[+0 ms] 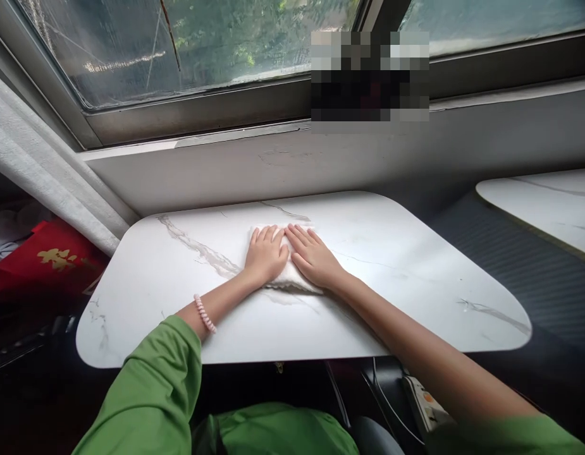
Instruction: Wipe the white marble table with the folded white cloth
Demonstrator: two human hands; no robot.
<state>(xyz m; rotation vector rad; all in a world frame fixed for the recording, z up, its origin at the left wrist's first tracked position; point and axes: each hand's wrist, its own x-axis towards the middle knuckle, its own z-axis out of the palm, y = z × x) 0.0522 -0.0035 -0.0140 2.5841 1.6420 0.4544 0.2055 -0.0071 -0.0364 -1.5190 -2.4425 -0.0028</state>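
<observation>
A folded white cloth [292,276] lies on a white marble-patterned tabletop [169,297]. My left hand [266,254] rests flat on the cloth's left part, fingers stretched forward. On its right part my right hand [317,256] lies palm down, with fingers straight and angled inward. Both hands press on the cloth from above without gripping it, and they cover much of it. A pale pink bead bracelet [205,314] circles my left wrist.
Behind the table run a pale wall ledge [216,170] and a window [226,44]. A light curtain [40,145] hangs at left, above a red bag [45,262]. Another marble-patterned tabletop [558,202] stands at right. Below the front edge sits a power strip [425,404] with a cable.
</observation>
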